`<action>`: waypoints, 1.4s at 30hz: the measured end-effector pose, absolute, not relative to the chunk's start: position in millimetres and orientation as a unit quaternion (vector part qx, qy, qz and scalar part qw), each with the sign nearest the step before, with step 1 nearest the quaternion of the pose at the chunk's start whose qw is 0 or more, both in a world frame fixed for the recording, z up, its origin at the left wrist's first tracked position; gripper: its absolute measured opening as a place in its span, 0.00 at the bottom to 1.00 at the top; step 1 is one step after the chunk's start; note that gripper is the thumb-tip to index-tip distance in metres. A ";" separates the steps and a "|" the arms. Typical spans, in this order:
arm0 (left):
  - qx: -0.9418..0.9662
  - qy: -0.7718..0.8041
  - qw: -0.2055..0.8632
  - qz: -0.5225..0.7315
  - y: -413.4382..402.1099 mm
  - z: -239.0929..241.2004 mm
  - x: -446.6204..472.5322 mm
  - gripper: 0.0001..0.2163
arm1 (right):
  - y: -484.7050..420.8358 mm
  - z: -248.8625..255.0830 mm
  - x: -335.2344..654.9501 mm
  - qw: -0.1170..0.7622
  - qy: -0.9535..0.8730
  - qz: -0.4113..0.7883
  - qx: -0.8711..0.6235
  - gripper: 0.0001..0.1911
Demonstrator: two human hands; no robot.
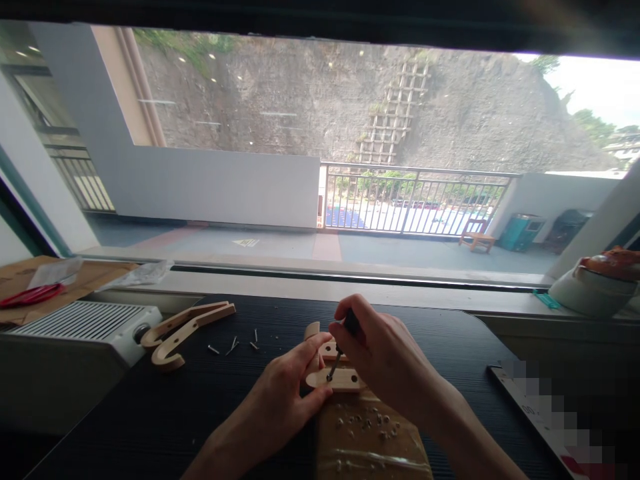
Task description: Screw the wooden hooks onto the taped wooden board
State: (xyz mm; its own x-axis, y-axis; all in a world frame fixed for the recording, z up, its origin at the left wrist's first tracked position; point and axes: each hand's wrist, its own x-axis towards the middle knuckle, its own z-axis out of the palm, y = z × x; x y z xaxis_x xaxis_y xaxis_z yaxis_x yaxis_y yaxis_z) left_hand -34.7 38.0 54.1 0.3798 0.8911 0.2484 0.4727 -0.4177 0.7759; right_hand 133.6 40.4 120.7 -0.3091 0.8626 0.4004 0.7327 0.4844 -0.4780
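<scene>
My right hand [370, 340] is closed round the dark handle of a screwdriver [337, 362]. Its shaft slants down, and the tip meets a hole in a pale wooden piece [345, 381] with a rounded end. My left hand [287, 380] grips the wooden parts from the left, thumb at the near edge, fingers at the far side. Behind the near piece lies a second holed wooden piece [327, 349], partly covered by my hands. Beneath them is a brown taped box [370, 460] with several small screws [370, 423] on top.
Two curved wooden pieces [187, 330] lie at the left on the black table [240, 413], near several loose screws [234, 345]. Left of the table stands a white slatted appliance [90, 320], with red scissors [33, 295] behind. A dark-edged flat object [525, 407] lies at the right; a pot [590, 287] stands on the sill.
</scene>
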 end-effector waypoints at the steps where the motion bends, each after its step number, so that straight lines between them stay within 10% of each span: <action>1: 0.772 0.443 0.308 0.337 38.2 54.5 -34.7 0.26 | 40.6 120.7 133.1 0.312 -0.803 0.105 -0.497 0.05; 42: 0.776 0.455 0.288 0.329 38.7 55.5 -33.2 0.22 | 45.6 117.3 133.9 0.301 -0.798 0.146 -0.501 0.06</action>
State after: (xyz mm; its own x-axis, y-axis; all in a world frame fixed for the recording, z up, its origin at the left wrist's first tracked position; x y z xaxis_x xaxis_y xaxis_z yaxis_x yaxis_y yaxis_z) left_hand -33.2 38.7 55.5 0.3691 0.8953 0.2495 0.5161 -0.4207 0.7461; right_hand 133.9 45.6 117.3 -0.3173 0.8872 0.3349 0.7111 0.4562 -0.5350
